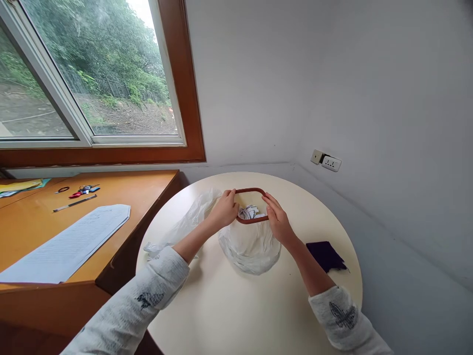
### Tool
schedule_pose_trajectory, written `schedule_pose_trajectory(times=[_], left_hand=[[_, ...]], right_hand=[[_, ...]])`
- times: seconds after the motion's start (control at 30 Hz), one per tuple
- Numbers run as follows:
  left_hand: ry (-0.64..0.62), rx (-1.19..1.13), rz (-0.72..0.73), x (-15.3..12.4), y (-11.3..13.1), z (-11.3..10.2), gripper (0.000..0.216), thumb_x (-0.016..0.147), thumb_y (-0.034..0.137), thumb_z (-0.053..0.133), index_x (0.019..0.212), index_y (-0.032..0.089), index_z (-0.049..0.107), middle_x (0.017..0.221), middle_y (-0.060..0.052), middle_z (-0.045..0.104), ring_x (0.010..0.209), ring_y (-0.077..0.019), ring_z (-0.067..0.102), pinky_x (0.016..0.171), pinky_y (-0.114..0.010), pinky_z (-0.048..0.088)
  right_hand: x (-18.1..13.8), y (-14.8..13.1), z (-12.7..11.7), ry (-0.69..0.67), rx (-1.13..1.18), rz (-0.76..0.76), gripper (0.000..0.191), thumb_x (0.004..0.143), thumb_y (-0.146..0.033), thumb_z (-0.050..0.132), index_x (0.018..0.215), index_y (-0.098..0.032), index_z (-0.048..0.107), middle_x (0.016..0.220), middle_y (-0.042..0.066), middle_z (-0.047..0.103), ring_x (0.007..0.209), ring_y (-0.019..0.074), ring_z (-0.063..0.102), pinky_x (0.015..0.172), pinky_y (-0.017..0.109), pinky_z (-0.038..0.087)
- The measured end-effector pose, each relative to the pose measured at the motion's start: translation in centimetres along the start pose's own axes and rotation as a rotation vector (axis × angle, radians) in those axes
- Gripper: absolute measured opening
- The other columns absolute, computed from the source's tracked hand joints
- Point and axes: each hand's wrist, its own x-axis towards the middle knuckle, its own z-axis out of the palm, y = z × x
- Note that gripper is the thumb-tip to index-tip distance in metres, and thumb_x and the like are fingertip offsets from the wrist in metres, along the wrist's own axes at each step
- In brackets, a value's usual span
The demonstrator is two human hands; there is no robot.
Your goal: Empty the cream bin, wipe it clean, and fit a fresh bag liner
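Observation:
My left hand grips the left side of a brown rounded-rectangular ring, its fingers closed around the edge. On the opposite side, my right hand holds the same ring between thumb and fingers. Through the ring I see crumpled paper scraps with dark marks. Below it, a translucent white plastic bag bulges out on the round table; whether a bin stands inside it I cannot tell. Another clear plastic bag lies crumpled behind my left forearm. Right of my right forearm lies a dark purple cloth.
The round cream table stands against the wall corner. At left, a wooden desk carries paper sheets, a pen and a small red-and-blue bunch of items. A wall socket sits at right.

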Motion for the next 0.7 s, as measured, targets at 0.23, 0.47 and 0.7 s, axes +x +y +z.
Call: schedule_pose_trajectory(times=[0.23, 0.47, 0.7], left_hand=[[-0.015, -0.013, 0.011, -0.1, -0.3, 0.1, 0.055, 0.082, 0.020, 0.034, 0.135, 0.005, 0.033, 0.137, -0.019, 0.038, 0.123, -0.0275, 0.042, 0.099, -0.036, 0.035], [-0.039, -0.061, 0.033, 0.2, -0.6, -0.5, 0.047, 0.079, 0.023, 0.040, 0.125, 0.013, 0.047, 0.117, -0.014, 0.057, 0.104, -0.0271, 0.056, 0.084, -0.035, 0.044], [0.234, -0.407, -0.065, -2.4, -2.4, 1.7, 0.044, 0.089, 0.041, 0.030, 0.124, 0.017, 0.044, 0.131, -0.014, 0.047, 0.119, -0.0232, 0.046, 0.095, -0.037, 0.038]], right_hand=[[-0.1, 0.3, 0.2, 0.021, -0.032, -0.014, 0.043, 0.092, -0.035, 0.029, 0.127, -0.022, 0.049, 0.142, 0.004, 0.037, 0.131, 0.0169, 0.033, 0.110, 0.039, 0.027], [0.2, -1.2, -0.7, -0.063, -0.179, 0.008, 0.046, 0.092, -0.041, 0.028, 0.124, -0.020, 0.053, 0.139, 0.007, 0.041, 0.129, 0.0202, 0.036, 0.109, 0.041, 0.027], [-1.2, 0.1, -1.4, -0.047, 0.244, 0.183, 0.059, 0.087, -0.055, 0.034, 0.140, -0.030, 0.026, 0.148, 0.002, 0.026, 0.136, 0.0177, 0.022, 0.111, 0.039, 0.022]])
